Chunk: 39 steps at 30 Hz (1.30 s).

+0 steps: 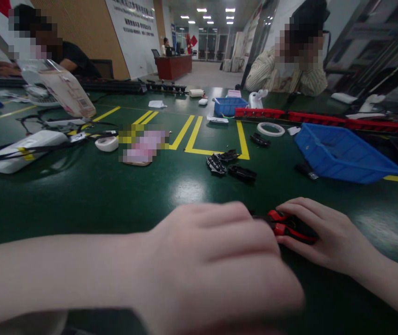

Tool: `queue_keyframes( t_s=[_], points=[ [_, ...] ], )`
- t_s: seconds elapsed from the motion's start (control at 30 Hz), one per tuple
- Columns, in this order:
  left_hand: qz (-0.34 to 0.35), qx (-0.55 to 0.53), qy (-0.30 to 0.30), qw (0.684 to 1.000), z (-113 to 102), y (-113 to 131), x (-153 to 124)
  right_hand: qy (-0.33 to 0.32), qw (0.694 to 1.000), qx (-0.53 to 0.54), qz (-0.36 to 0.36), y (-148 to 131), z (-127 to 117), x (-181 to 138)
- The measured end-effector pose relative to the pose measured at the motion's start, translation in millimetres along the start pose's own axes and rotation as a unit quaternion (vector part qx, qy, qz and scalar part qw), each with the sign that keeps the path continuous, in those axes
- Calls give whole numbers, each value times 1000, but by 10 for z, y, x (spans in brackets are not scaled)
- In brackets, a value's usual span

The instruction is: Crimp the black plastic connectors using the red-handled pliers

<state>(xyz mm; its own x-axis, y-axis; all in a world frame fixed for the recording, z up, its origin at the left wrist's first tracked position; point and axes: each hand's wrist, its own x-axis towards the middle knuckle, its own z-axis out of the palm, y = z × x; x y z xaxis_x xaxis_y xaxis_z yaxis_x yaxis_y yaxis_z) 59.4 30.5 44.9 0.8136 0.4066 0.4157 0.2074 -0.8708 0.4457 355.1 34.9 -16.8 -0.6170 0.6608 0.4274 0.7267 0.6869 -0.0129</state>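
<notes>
My left hand (219,260) fills the lower middle of the view, very close to the camera and blurred, fingers held together and pointing right over the green table (97,195). My right hand (324,232) reaches in from the right, its fingers curled around a red-and-black hand tool (289,227) that lies on the table between both hands. The left fingertips touch or cover the tool's left end; what lies under the left hand is hidden. A few small black plastic parts (232,166) lie a little beyond the hands.
A blue bin (341,153) sits at right, a smaller blue bin (228,106) farther back, red rails (324,118) behind. Tape rolls (270,129), white devices and cables (27,149) lie at left. Yellow floor-style lines cross the table. Two people sit across the table.
</notes>
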Motion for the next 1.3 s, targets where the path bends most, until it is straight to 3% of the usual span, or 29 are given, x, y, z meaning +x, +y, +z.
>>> queue_keyframes(
  t_s=[0.03, 0.1, 0.17, 0.3, 0.5, 1.3],
  points=[
    [42, 0, 11, 999, 34, -98, 51, -1, 1000, -3, 0, -1, -2, 0],
    [-5, 31, 9, 999, 121, -325, 123, -6, 1000, -8, 3, -2, -3, -3],
    [-53, 62, -35, 996, 214, -528, 145, -13, 1000, -10, 5, 0, 5, -10],
    [-70, 51, -80, 993, 333, -717, 117, -16, 1000, -1, 15, 15, 31, -39],
    [-67, 10, -93, 993, 321, -739, 135, -14, 1000, 0, 18, 53, 17, -78],
    [-60, 36, -95, 993, 331, -752, 137, 12, 996, 59, 60, 94, 9, -96]
  ],
)
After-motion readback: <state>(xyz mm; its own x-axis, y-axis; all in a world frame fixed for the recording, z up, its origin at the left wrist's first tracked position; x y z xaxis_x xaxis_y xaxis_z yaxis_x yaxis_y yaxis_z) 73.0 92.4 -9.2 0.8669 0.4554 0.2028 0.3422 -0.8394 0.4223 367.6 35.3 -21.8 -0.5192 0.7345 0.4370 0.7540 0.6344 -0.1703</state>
